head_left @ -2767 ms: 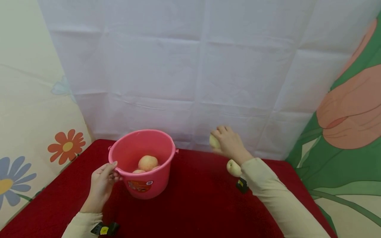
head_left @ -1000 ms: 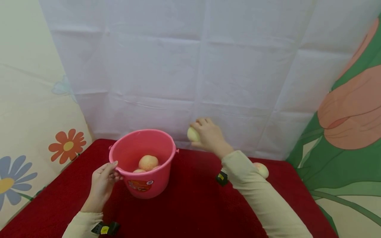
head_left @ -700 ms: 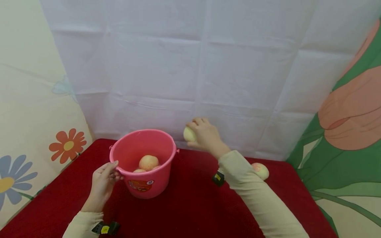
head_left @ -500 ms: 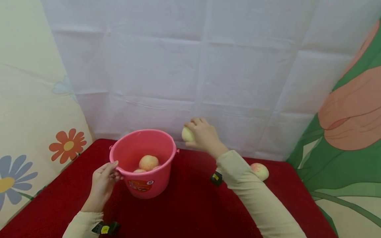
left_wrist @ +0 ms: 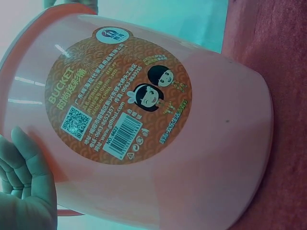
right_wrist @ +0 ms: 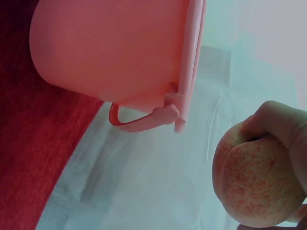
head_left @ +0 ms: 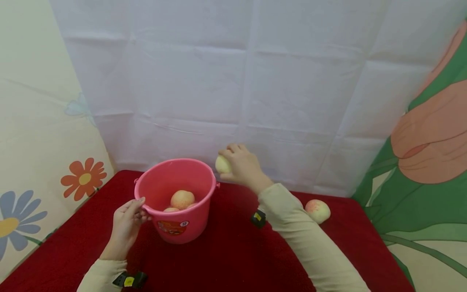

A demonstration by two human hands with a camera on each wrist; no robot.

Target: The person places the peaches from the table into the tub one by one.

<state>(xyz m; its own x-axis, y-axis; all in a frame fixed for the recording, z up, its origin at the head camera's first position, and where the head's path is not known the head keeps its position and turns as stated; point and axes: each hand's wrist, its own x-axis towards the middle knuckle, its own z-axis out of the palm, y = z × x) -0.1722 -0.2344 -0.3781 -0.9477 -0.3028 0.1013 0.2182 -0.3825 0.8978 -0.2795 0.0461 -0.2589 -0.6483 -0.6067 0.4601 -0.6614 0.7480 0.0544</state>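
Observation:
A pink bucket (head_left: 204,207) with an orange label (left_wrist: 120,96) stands on the red cloth. Inside it lie several peaches (head_left: 182,199). My left hand (head_left: 125,225) grips the near left of its rim, thumb on top; the left wrist view shows that hand (left_wrist: 26,177) beside the bucket wall. My right hand (head_left: 245,167) holds a pale peach (head_left: 222,164) in the air, right of the bucket and above rim height. In the right wrist view this peach (right_wrist: 256,177) shows red speckles and a crease, with the thumb at its stem hollow.
Another peach (head_left: 318,211) lies on the red cloth (head_left: 226,259) at the right, and a further one (head_left: 298,200) is mostly hidden behind the right sleeve. A white sheet (head_left: 204,81) hangs behind the table. The bucket's handle (right_wrist: 139,123) hangs down at its far side.
My right hand has carried the peach leftward, closer to the bucket. The peaches at the right have come out from behind the sleeve. The left hand and bucket keep their place.

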